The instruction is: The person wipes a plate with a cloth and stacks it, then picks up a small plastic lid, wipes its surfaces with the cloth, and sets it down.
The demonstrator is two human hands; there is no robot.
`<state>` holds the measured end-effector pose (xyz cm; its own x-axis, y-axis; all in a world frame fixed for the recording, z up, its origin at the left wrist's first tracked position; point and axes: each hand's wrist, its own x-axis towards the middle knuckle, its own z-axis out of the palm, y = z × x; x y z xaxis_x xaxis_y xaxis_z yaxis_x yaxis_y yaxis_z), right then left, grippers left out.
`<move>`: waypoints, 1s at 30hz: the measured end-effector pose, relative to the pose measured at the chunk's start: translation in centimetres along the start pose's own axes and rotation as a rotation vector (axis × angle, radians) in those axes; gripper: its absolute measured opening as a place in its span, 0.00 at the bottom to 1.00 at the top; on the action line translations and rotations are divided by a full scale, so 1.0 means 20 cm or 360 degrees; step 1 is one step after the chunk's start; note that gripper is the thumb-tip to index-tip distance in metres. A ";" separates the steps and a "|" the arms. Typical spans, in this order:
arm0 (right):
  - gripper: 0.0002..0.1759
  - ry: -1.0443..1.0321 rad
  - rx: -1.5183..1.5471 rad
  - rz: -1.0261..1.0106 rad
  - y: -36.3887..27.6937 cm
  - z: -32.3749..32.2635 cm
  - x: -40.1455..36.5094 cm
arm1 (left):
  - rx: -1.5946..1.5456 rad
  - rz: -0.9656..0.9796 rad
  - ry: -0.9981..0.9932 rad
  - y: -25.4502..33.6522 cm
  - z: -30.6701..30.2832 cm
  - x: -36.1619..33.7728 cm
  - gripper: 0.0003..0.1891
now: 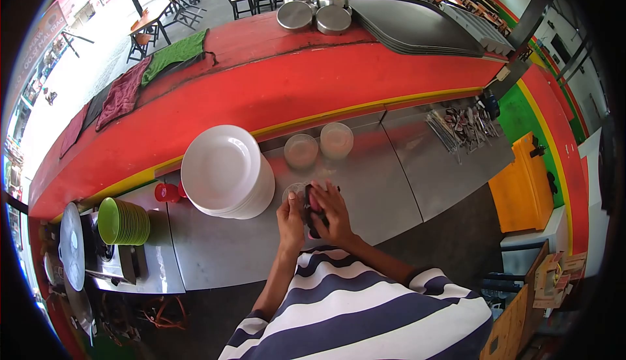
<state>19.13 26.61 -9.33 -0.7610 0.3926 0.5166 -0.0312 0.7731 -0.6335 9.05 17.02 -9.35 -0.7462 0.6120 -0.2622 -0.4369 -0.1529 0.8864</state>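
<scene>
Close in front of my striped shirt, both hands meet over the steel counter (228, 249). My right hand (331, 213) is closed on a dark and pink cloth (315, 211). My left hand (291, 222) grips a clear round container (295, 190), whose rim shows above the fingers; the rest of it is hidden. Just beyond my hands stand two clear containers, one on the left (301, 151) and one on the right (336, 140). A tall stack of white plates (225, 171) is left of my hands.
Green bowls (122, 221) stand stacked at the left near a stove (114, 262). A red item (167, 192) sits by the plates. Cutlery (464, 127) lies at the right end. The red ledge (261, 80) holds trays (417, 24), tins (313, 16) and cloths (173, 55).
</scene>
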 end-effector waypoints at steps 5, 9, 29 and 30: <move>0.22 0.0210 0.0756 0.1013 0.18 0.04 0.00 | -0.0099 -0.0087 -0.0135 0.06 0.01 -0.05 0.29; 0.17 0.0127 0.0771 0.1139 0.23 0.01 0.05 | -0.0039 -0.0218 -0.0268 0.07 -0.02 -0.06 0.29; 0.23 0.0594 0.1038 0.0970 0.15 -0.08 0.08 | -0.0589 -0.0663 -0.0168 -0.12 -0.03 -0.06 0.33; 0.23 0.0550 0.1071 0.0889 0.14 -0.04 0.06 | -0.0657 -0.0666 -0.0147 -0.11 -0.02 -0.07 0.31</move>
<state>18.64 29.77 -10.00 -0.5475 0.8294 0.1110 -0.1700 0.0197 -0.9853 10.93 16.27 -11.12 -0.4300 0.7472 -0.5067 -0.8574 -0.1621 0.4885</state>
